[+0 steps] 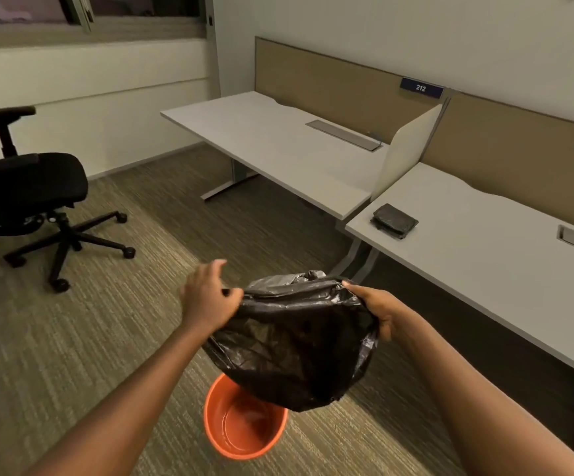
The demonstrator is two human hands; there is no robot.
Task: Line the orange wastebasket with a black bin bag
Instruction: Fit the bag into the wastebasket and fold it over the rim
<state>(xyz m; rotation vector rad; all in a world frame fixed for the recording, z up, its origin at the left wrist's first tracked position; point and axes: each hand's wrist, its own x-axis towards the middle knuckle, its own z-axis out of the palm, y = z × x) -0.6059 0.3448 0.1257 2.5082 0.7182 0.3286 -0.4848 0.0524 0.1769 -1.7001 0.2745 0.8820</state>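
Note:
A black bin bag (292, 341) hangs in the air, puffed out, its bottom sagging over the far rim of the orange wastebasket (241, 438). The wastebasket stands upright and empty on the carpet below my arms. My left hand (206, 297) pinches the bag's mouth at its left edge, other fingers spread. My right hand (378, 307) grips the mouth's right edge. The mouth is held partly open between the two hands.
Two white desks (278, 146) with tan partition screens stand ahead and to the right. A folded stack of black bags (394, 221) lies on the nearer desk (484, 255). A black office chair (28, 194) on casters stands at the left.

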